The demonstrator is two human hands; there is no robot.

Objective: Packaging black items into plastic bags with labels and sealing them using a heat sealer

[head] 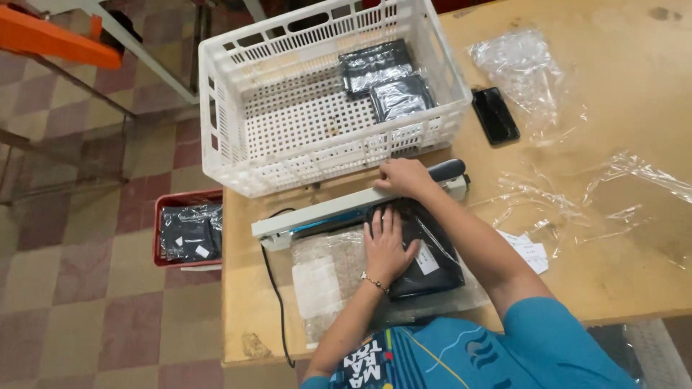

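Both hands work at the sealer: the right hand presses down its bar, closed over it; the left hand lies flat, fingers spread, on the black bagged packet just below, whose top edge sits under the bar.

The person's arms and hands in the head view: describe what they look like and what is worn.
Both arms are bare from the short teal sleeves down. The left hand has a thin beaded bracelet at the wrist; the right hand shows no jewellery. No gloves on either. The shirt front carries white lettering with coloured stripes.
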